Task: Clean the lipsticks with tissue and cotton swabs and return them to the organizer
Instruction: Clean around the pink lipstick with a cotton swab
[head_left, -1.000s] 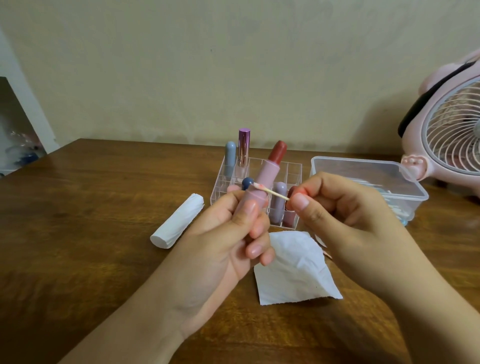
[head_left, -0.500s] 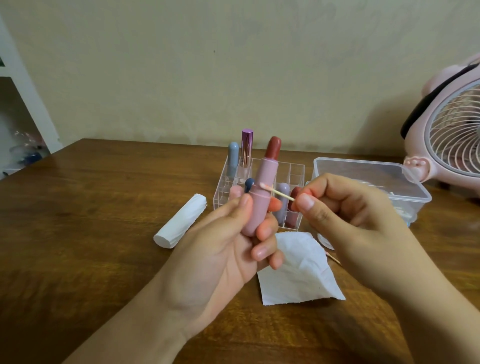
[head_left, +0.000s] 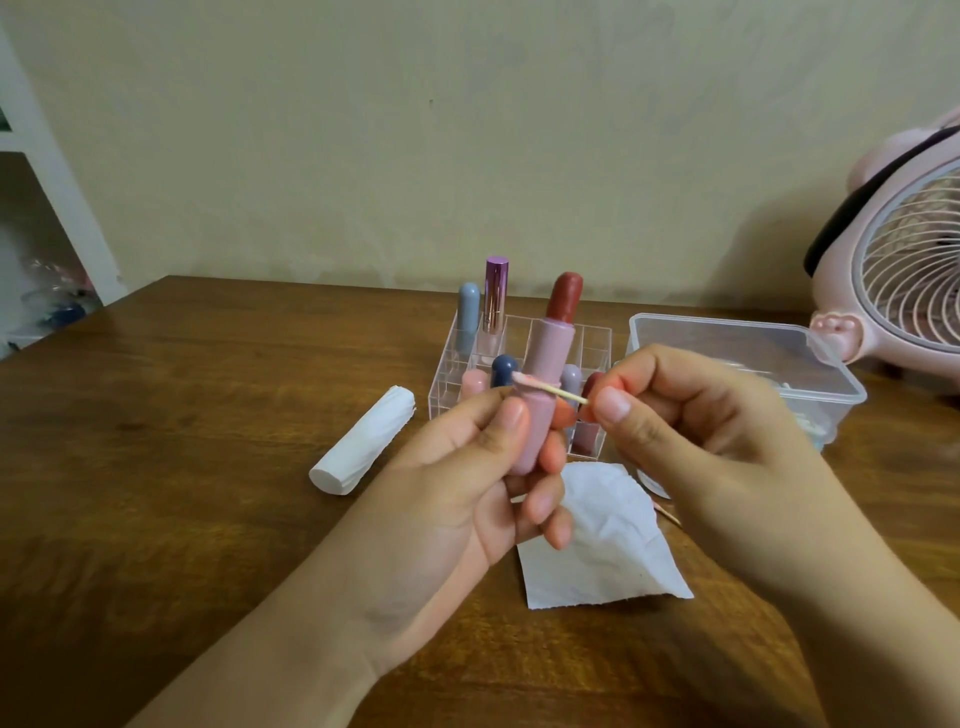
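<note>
Clear organizer (head_left: 597, 340), capped lipsticks (head_left: 467, 317) inside

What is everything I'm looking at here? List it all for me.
open lipstick: one, pink tube with its red stick up, upright in the left hand
cotton swab: one, pink-stained tip, lying across the tube
organizer: one, clear, mid-table behind the hands
capped lipsticks: at least six, blue-grey, metallic purple, pink, navy, lilac, dark red, in the organizer
tissue roll: one, white, left of the organizer
tissue sheet: one, white, flat under the hands
plastic box: one, clear, right of the organizer
fan: one, pink, far right
table: one, brown wood
left hand: grips the tube
right hand: pinches the swab's stick
</note>
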